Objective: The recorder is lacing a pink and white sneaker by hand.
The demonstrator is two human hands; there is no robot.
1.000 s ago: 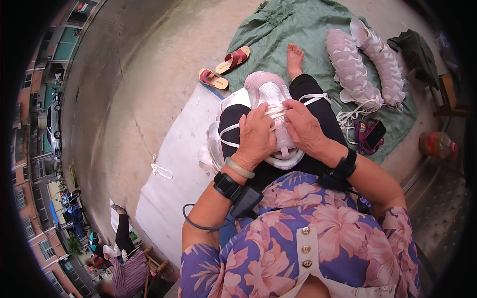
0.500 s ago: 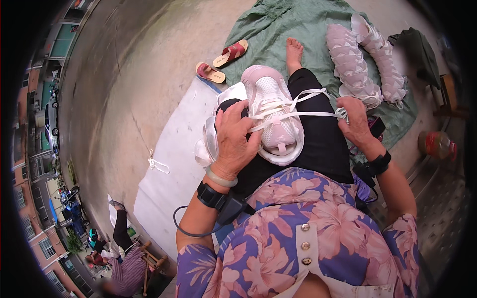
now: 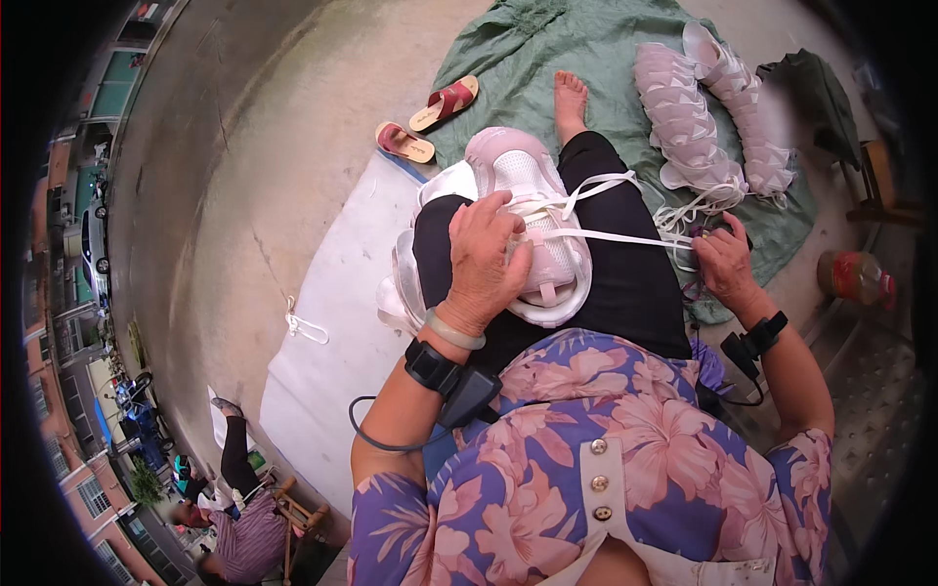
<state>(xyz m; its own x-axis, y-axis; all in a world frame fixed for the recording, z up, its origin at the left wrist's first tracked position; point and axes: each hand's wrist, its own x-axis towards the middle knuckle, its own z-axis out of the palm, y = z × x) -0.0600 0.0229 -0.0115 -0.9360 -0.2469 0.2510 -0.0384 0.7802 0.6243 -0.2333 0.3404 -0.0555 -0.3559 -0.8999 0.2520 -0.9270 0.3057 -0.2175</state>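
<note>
A pink and white sneaker [image 3: 523, 166] rests on my lap, its toe pointing away from me. My left hand [image 3: 484, 256] grips its left side by the lacing, the fingers curled and partly hiding the eyelets. A white shoelace [image 3: 625, 237] runs taut to the right from the sneaker. Its far part is pinched in my right hand [image 3: 724, 262], above the right edge of my lap. Another stretch of lace loops loosely over my dark trouser leg. Beside my left thigh, more pale shoe parts [image 3: 403, 288] are partly hidden by my arm.
Two long stacks of pink and white shoe uppers [image 3: 684, 117] lie on a green cloth [image 3: 518, 59], with loose laces at their near end. Red slippers [image 3: 445, 104] sit beyond a white sheet [image 3: 332, 264]. A plastic jar [image 3: 852, 278] stands right; another person sits far lower left.
My right hand has moved right and slightly down, drawing the lace out straighter. My left hand has shifted slightly right, over the lacing.
</note>
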